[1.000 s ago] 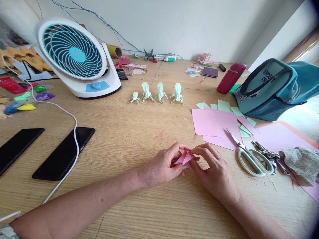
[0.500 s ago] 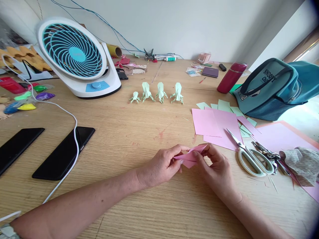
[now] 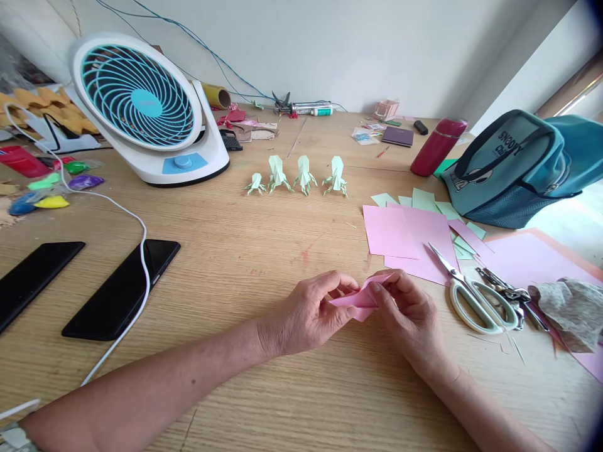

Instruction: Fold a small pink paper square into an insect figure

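Observation:
Both of my hands pinch a small folded piece of pink paper (image 3: 360, 295) just above the wooden table (image 3: 245, 251). My left hand (image 3: 308, 311) grips its left side with thumb and fingers closed. My right hand (image 3: 409, 314) holds the right side, fingertips pressed on the fold. Pink paper sheets (image 3: 405, 235) lie just beyond my right hand. Several pale green folded paper figures (image 3: 296, 176) stand in a row further back.
White-handled scissors (image 3: 471, 295) lie right of my hands, with pliers (image 3: 504, 290) and a crumpled cloth (image 3: 570, 311) beside them. A teal bag (image 3: 513, 166), a red bottle (image 3: 437, 146), a white fan (image 3: 141, 107), two black phones (image 3: 120, 289) and a white cable (image 3: 141, 251) surround the work area.
The pink paper went from an upright peaked fold to a flatter shape stretched between my hands. My right hand shifted slightly right and turned; my left hand stayed put.

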`<state>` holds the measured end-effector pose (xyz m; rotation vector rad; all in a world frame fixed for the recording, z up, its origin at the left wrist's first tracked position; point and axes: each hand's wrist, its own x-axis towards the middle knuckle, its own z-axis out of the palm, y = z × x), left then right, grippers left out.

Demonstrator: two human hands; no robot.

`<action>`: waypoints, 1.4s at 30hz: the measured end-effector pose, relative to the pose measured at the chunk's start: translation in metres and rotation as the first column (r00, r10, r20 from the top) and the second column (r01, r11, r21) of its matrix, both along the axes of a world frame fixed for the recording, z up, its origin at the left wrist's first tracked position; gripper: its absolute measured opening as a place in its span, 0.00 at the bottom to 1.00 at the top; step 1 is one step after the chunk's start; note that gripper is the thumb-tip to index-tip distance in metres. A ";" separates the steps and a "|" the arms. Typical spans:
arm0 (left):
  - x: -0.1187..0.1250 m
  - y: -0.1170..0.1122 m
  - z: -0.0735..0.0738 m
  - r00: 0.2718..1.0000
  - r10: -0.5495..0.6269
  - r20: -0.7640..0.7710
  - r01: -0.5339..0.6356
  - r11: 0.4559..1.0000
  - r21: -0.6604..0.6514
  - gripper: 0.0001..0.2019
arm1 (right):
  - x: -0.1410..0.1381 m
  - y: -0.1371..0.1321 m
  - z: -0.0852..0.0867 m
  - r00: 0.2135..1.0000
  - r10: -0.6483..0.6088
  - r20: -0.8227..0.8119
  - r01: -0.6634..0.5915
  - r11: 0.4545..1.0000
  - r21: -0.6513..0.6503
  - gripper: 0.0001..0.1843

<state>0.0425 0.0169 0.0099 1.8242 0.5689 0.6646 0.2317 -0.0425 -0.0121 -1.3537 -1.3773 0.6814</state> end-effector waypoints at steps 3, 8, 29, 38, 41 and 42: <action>0.000 0.002 0.001 0.998 0.023 0.062 -0.011 0.983 -0.185 0.15 | -0.002 -0.003 0.004 0.997 0.058 0.049 -0.060 0.998 0.037 0.06; 0.003 0.006 -0.005 0.994 0.022 0.107 0.023 0.913 -0.408 0.16 | -0.004 -0.005 0.009 0.984 0.136 0.119 -0.149 0.982 0.114 0.07; 0.004 0.010 -0.005 0.978 -0.153 0.143 0.205 0.840 -0.502 0.16 | -0.004 -0.006 0.008 0.980 0.135 0.145 -0.159 0.974 0.164 0.11; 0.006 0.009 -0.006 0.986 -0.102 0.135 0.159 0.836 -0.525 0.16 | -0.005 -0.006 0.009 0.990 0.098 0.104 -0.114 0.979 0.167 0.07; 0.007 0.007 -0.007 0.982 -0.101 0.158 0.173 0.811 -0.559 0.15 | -0.005 -0.006 0.009 0.988 0.105 0.110 -0.122 0.979 0.163 0.06; 0.007 0.007 -0.008 0.980 -0.104 0.172 0.185 0.801 -0.570 0.15 | -0.005 -0.007 0.009 0.988 0.110 0.106 -0.126 0.978 0.163 0.05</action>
